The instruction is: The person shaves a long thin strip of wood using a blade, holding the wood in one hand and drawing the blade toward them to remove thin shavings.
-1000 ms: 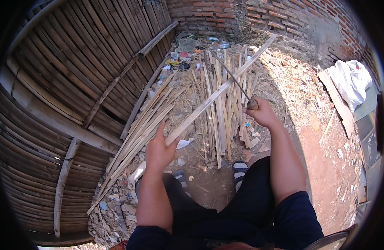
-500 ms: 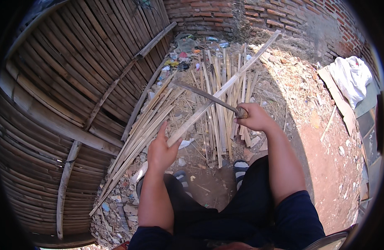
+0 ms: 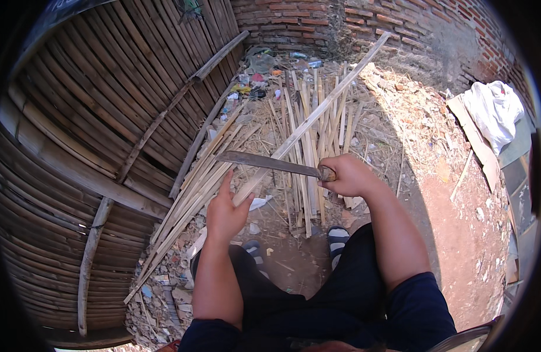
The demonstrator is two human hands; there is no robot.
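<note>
My left hand [image 3: 226, 212] grips the near end of a long pale bamboo strip [image 3: 324, 114], its index finger stretched along the side. The strip slants up and away to the right, its far end raised toward the brick wall. In my right hand [image 3: 345, 176] is the wooden handle of a machete [image 3: 269, 162]. Its dark, wide blade points left and lies across the strip just beyond my left hand. Whether the edge bites into the strip, I cannot tell. Below the strip lies a pile of split bamboo strips [image 3: 308, 193]; another bundle [image 3: 191, 196] rests at the left.
A bamboo slat wall [image 3: 106, 88] closes off the left side, and a brick wall [image 3: 300, 26] stands at the back. Rubble and litter cover the ground. White cloth [image 3: 493, 111] hangs over boards at the right. My sandalled feet [image 3: 337, 243] are close below the work.
The machete has come nearer along the strip toward my left hand, and its blade lies more level. My right hand has moved down and slightly left. The strip's far end has risen a little.
</note>
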